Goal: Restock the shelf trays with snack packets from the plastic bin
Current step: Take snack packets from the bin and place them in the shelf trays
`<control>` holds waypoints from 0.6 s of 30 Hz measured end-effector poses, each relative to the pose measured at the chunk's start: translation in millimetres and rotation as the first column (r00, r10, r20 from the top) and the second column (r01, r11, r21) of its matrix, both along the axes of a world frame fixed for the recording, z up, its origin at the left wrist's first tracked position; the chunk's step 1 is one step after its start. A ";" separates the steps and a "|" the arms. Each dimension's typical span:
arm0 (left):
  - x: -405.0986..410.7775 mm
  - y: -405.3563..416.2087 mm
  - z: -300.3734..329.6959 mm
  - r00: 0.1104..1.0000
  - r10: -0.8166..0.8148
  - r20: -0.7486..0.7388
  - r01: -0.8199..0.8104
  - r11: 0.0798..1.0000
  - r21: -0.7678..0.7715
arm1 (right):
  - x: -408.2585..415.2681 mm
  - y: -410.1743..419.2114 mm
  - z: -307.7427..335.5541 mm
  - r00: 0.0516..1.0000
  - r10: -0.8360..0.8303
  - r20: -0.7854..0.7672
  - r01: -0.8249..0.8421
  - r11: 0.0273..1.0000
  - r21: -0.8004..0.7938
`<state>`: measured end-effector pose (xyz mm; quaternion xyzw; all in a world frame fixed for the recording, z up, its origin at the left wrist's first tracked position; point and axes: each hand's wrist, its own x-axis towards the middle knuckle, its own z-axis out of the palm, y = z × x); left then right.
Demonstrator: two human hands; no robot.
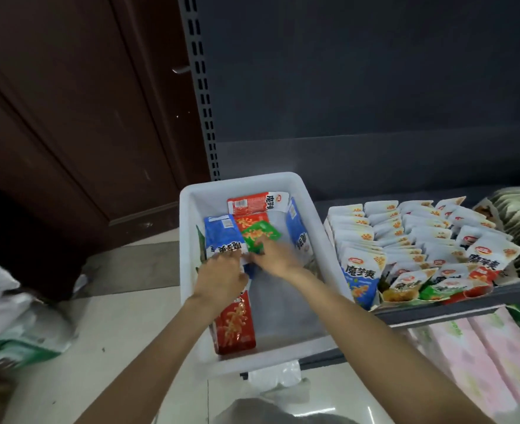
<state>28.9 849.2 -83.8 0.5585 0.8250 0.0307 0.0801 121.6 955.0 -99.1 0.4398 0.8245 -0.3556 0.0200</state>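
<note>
A white plastic bin [191,215] sits on the shelf's left end with several snack packets inside. My left hand [220,276] reaches into it and grips the lower end of a blue packet [222,237]. My right hand [274,258], blurred, rests its fingers on a green packet [260,235] beside it. Two red packets lie in the bin, one at the back [257,203] and one at the front [234,325]. Another blue packet [297,237] leans on the right wall. The shelf trays [417,240] to the right hold rows of white, blue and red packets.
A dark perforated shelf upright [202,87] rises behind the bin, with a brown wooden door [69,117] to its left. White and green bags [17,325] lie on the tiled floor at left. Pink packages [481,356] fill the lower shelf at right.
</note>
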 end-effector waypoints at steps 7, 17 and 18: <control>-13.2 -6.0 -16.0 0.978 0.034 0.208 -0.057 0.992 0.109 | -15.4 -15.1 -7.1 0.893 -0.319 -0.318 0.279 0.946 -0.164; -21.7 15.7 37.9 0.540 -0.098 0.836 -0.558 0.702 0.442 | 40.7 -12.2 92.0 0.624 -0.475 -0.621 0.217 0.868 -0.446; -20.7 18.9 45.2 0.453 -0.102 0.885 -0.594 0.706 0.386 | 45.6 -10.5 95.0 0.624 -0.462 -0.630 0.258 0.883 -0.393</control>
